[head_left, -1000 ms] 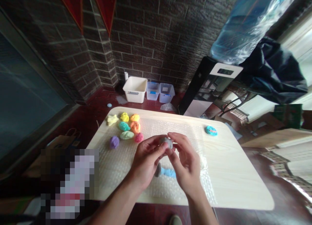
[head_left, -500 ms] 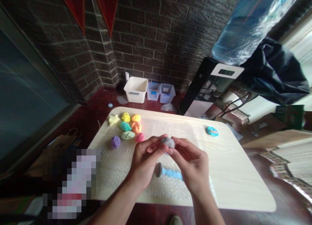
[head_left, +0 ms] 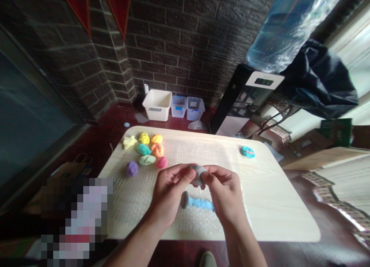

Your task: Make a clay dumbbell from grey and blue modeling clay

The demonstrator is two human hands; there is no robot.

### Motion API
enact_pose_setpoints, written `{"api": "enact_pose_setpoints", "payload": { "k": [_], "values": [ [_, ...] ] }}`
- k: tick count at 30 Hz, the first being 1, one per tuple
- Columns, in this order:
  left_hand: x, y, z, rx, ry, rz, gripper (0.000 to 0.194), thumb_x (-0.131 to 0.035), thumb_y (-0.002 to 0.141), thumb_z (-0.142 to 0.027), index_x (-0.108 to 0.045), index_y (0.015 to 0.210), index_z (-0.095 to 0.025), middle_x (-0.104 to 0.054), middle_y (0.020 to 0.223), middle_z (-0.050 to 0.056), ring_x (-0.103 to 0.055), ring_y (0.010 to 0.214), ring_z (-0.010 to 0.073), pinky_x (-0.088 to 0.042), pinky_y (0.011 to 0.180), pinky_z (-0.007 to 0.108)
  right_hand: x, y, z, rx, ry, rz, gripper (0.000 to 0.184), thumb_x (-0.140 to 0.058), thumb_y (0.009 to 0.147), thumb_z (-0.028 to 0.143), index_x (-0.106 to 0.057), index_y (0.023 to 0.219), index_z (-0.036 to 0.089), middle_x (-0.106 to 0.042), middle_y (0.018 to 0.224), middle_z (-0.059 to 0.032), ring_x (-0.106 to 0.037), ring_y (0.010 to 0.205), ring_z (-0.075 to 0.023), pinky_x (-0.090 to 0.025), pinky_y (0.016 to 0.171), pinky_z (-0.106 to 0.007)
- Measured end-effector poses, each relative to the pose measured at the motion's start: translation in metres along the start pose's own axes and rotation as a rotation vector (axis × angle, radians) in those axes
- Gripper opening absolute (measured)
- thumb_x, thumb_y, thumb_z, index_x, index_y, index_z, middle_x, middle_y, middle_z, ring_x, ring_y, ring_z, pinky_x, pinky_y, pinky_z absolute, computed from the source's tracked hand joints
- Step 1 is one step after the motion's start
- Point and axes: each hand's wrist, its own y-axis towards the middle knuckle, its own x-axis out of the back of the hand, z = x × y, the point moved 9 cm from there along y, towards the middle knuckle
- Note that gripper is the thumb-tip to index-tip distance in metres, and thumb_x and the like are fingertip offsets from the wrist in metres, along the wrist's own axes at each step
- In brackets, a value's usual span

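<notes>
Grey lump (head_left: 199,175) pinched between my left hand (head_left: 169,190) and right hand (head_left: 227,192), held over the bubble wrap (head_left: 135,205); shaping looks partway.
Thumbs press its near face, fingers curl behind; grip closed on it from both sides; it reads as soft, matte clay, rounded and slightly flattened; done, as far as I see: a blue roll (head_left: 200,202) lying just nearer me than the grip, lumpy along its length, a dark grey disc (head_left: 184,200) at its left end; its right end runs behind my right hand, so I cannot tell how it finishes; left, I judge: smoothing this lump, not yet joined to anything; beyond the grip to the left, crumpled lumps, purple (head_left: 132,168) and pink (head_left: 162,162) nearest; well off right, a flat teal disc (head_left: 248,151), orange-striped.
</notes>
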Motion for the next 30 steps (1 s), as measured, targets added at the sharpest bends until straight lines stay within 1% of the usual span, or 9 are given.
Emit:
{"api": "enact_pose_setpoints", "payload": {
  "k": [6, 8, 10, 13, 15, 17, 22, 26, 30],
  "values": [
    [-0.004, 0.004, 0.002, 0.037, -0.173, -0.017, 0.016, -0.083, 0.091, -0.028, -0.082, 0.082, -0.015, -0.074, 0.077, 0.004, -0.063, 0.069, 0.0129, -0.054, 0.068, 0.024, -0.012, 0.004, -0.011, -0.107, 0.198, 0.047, 0.019, -0.083, 0.087, 0.034, -0.082, 0.076, 0.017, -0.070, 0.067, -0.0027, -0.059, 0.064, -0.0119, -0.048, 0.060, -0.022],
    [0.002, 0.005, -0.001, 0.003, -0.148, -0.074, 0.013, -0.084, 0.090, -0.028, -0.083, 0.085, -0.016, -0.076, 0.083, 0.005, -0.066, 0.076, 0.0142, -0.056, 0.073, 0.025, -0.008, 0.003, -0.007, -0.044, 0.136, -0.014, 0.015, -0.088, 0.085, 0.033, -0.084, 0.092, 0.020, -0.076, 0.081, -0.0028, -0.064, 0.072, -0.0127, -0.054, 0.070, -0.024],
    [0.009, 0.003, -0.004, -0.024, -0.094, -0.140, 0.011, -0.084, 0.090, -0.029, -0.084, 0.092, -0.018, -0.078, 0.090, 0.006, -0.069, 0.084, 0.0153, -0.058, 0.081, 0.025, -0.004, 0.000, 0.000, 0.052, 0.021, -0.061, 0.029, -0.094, 0.079, 0.029, -0.082, 0.105, 0.024, -0.080, 0.094, -0.0031, -0.071, 0.082, -0.0156, -0.059, 0.079, -0.028],
    [0.019, -0.001, -0.007, -0.027, 0.036, -0.215, 0.024, -0.083, 0.091, -0.034, -0.083, 0.113, -0.023, -0.077, 0.092, 0.002, -0.069, 0.081, 0.0138, -0.060, 0.086, 0.027, -0.003, -0.004, 0.007, 0.163, -0.180, -0.062, 0.034, -0.094, 0.078, 0.025, -0.080, 0.109, 0.025, -0.081, 0.100, -0.0048, -0.075, 0.088, -0.0198, -0.061, 0.083, -0.034],
    [0.019, -0.004, -0.013, -0.048, 0.159, -0.211, 0.034, -0.085, 0.090, -0.035, -0.081, 0.122, -0.026, -0.077, 0.095, 0.003, -0.070, 0.078, 0.0142, -0.061, 0.085, 0.029, -0.003, -0.006, 0.010, 0.201, -0.287, -0.058, 0.031, -0.090, 0.083, 0.024, -0.078, 0.112, 0.025, -0.082, 0.102, -0.0061, -0.076, 0.090, -0.0210, -0.062, 0.085, -0.036],
    [0.014, -0.005, -0.021, -0.097, 0.276, -0.173, 0.031, -0.088, 0.086, -0.033, -0.083, 0.115, -0.023, -0.079, 0.099, 0.006, -0.072, 0.083, 0.0172, -0.061, 0.083, 0.029, -0.003, -0.008, 0.013, 0.226, -0.333, -0.062, 0.031, -0.087, 0.085, 0.021, -0.077, 0.114, 0.026, -0.081, 0.105, -0.0059, -0.077, 0.093, -0.0209, -0.061, 0.088, -0.035],
    [0.012, -0.005, -0.023, -0.066, 0.324, -0.176, 0.018, -0.086, 0.087, -0.034, -0.084, 0.095, -0.019, -0.076, 0.078, 0.006, -0.069, 0.074, 0.0181, -0.058, 0.070, 0.026, -0.005, -0.004, 0.017, 0.204, -0.128, -0.026, 0.025, -0.087, 0.081, 0.015, -0.072, 0.098, 0.025, -0.075, 0.091, -0.0002, -0.070, 0.083, -0.0142, -0.058, 0.077, -0.025],
    [0.013, -0.005, -0.010, 0.036, 0.186, -0.193, 0.022, -0.087, 0.085, -0.038, -0.081, 0.083, -0.017, -0.073, 0.074, 0.003, -0.055, 0.059, 0.0104, -0.050, 0.060, 0.021, -0.004, 0.000, 0.008, 0.111, 0.062, 0.042, 0.027, -0.091, 0.079, 0.016, -0.071, 0.095, 0.023, -0.074, 0.089, 0.0006, -0.067, 0.079, -0.0115, -0.055, 0.073, -0.021],
    [0.013, -0.003, 0.002, 0.132, 0.008, -0.210, 0.028, -0.091, 0.079, -0.039, -0.077, 0.076, -0.016, -0.072, 0.074, 0.004, -0.059, 0.065, 0.0119, -0.046, 0.058, 0.019, -0.001, 0.004, -0.005, 0.031, 0.148, 0.059, 0.026, -0.094, 0.079, 0.023, -0.072, 0.093, 0.023, -0.076, 0.091, -0.0007, -0.068, 0.081, -0.0128, -0.055, 0.075, -0.023]
  ]
}}
